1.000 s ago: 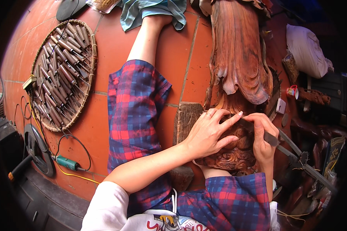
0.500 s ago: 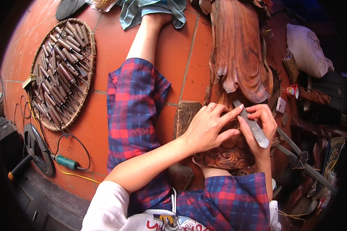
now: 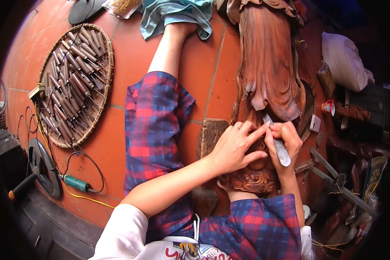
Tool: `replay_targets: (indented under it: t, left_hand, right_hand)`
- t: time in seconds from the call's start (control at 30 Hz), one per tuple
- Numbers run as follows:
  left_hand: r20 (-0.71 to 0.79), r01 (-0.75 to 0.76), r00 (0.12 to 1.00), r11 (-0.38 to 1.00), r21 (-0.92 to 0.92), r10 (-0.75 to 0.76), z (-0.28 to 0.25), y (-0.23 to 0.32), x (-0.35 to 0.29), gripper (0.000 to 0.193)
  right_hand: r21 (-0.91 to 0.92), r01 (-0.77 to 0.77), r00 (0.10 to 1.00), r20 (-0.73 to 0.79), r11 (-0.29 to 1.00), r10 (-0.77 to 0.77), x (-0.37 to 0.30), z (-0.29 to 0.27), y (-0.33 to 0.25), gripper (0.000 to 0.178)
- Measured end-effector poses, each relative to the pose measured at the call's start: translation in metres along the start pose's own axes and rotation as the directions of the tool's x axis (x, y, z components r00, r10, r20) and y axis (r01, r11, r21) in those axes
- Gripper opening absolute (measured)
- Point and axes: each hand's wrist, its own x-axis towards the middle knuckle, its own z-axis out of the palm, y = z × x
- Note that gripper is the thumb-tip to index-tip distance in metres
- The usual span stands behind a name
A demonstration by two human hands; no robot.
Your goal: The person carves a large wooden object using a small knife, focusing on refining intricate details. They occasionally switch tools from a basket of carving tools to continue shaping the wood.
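Note:
Below me a reddish-brown wood carving point(image 3: 271, 60) with long flowing folds stretches away, its near end covered in curled relief point(image 3: 251, 178). My right hand point(image 3: 286, 143) is closed round a flat grey bar-like tool point(image 3: 282, 154), whose far end points at the hollow under the folds. What kind of tool it is, I cannot make out. Over the carving's near part rests my left hand point(image 3: 238, 145), fingers stretched out and apart, the index fingertip touching the tool near its far end. Both hands hide much of the carved surface beneath.
At left, a round woven tray point(image 3: 111, 78) holds several wooden-handled chisels point(image 3: 71, 82). A green power tool point(image 3: 76, 183) with cords lies nearby on the tiled floor. Beside the carving stands a rough wood block point(image 3: 210, 134). A white sack point(image 3: 344, 60) and a red cup point(image 3: 329, 107) are at right.
My right hand has shifted slightly left and its fingers have drawn in closer around the tool, which has turned a little. The left hand stays in nearly the same place on the carving.

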Motion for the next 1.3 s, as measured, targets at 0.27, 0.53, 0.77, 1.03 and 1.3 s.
replay_targets:
  t: [0.27, 0.53, 0.77, 1.03, 1.3]
  left_hand:
    - [0.001, 0.003, 1.000, 0.999, -0.053, -0.003, -0.003, -0.003, -0.001, 0.072]
    - [0.020, 0.042, 0.999, 0.998, -0.053, -0.041, -0.007, -0.002, -0.001, 0.075]
    - [0.091, 0.078, 0.993, 0.996, -0.044, -0.074, -0.011, 0.004, 0.005, 0.076]
    - [0.044, 0.031, 0.999, 1.000, -0.007, -0.030, -0.007, 0.002, -0.001, 0.079]
    - [0.038, 0.002, 0.999, 1.000, 0.014, -0.002, -0.003, 0.000, -0.005, 0.085]
  right_hand:
    - [-0.016, -0.017, 1.000, 0.001, 1.000, 0.017, 0.001, 0.001, -0.004, 0.014]
    - [0.052, -0.003, 1.000, 0.005, 0.999, 0.003, 0.012, 0.004, -0.008, 0.019]
    - [0.054, -0.067, 0.997, -0.037, 0.996, 0.069, 0.017, -0.002, -0.014, 0.022]
    - [0.009, -0.088, 0.996, -0.011, 0.996, 0.088, 0.011, -0.005, -0.013, 0.023]
    - [0.022, -0.164, 0.986, 0.007, 0.986, 0.164, 0.002, -0.007, -0.012, 0.023]
